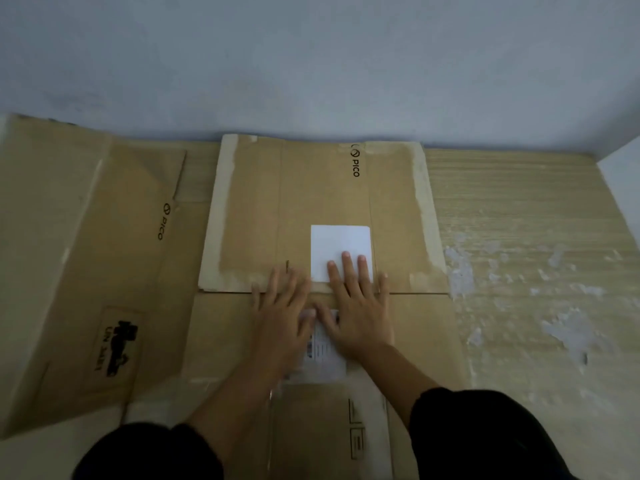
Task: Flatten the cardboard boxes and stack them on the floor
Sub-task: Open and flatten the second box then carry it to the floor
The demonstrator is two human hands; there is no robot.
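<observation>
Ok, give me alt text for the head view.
The left hand and right hand press flat, side by side, on a flattened cardboard box lying on the floor by a wall. A second box sits to its left.

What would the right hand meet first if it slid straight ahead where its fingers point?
The right hand touches the white rectangular label; past flat brown cardboard, probably the grey wall.

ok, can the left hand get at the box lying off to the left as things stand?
Probably yes. The left hand lies flat on the middle box, gripping nothing, and the left-side box sits right beside that one with nothing between them.
</observation>
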